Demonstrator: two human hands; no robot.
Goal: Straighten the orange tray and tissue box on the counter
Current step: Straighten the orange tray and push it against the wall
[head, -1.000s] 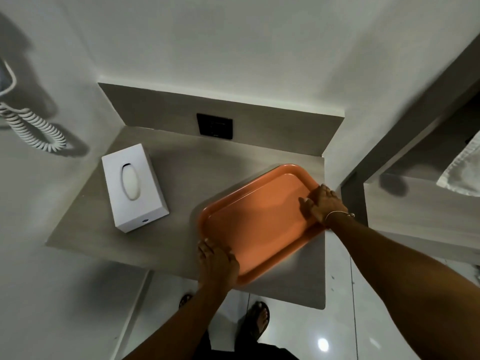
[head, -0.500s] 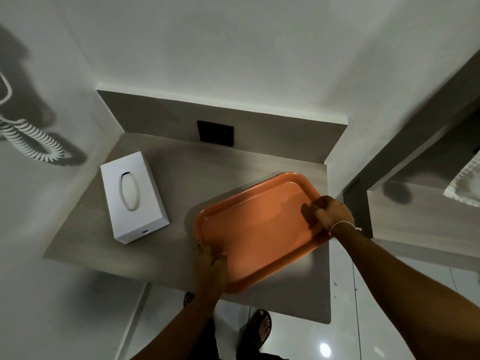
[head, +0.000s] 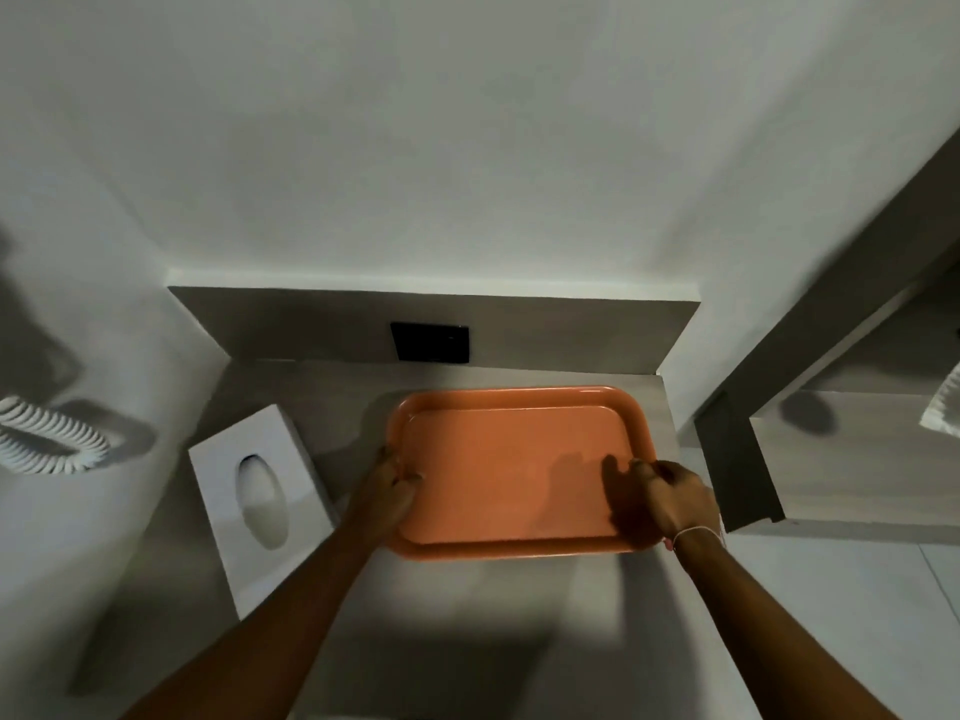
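Orange tray (head: 519, 470) lay square on counter (head: 519, 605), clasped at left rim by left hand (head: 392, 493), at right rim by right hand (head: 675, 498), apparently; blurred. Box (head: 260, 506) sat skewed, just left.

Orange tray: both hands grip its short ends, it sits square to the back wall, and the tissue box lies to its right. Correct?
Not quite. The head view shows the tissue box left of the orange tray, not right. The left hand and right hand do grip its short ends, square to the wall.

Left hand (head: 392, 493) and right hand (head: 675, 498) grip the orange tray (head: 514, 459) squarely on the counter (head: 519, 605).
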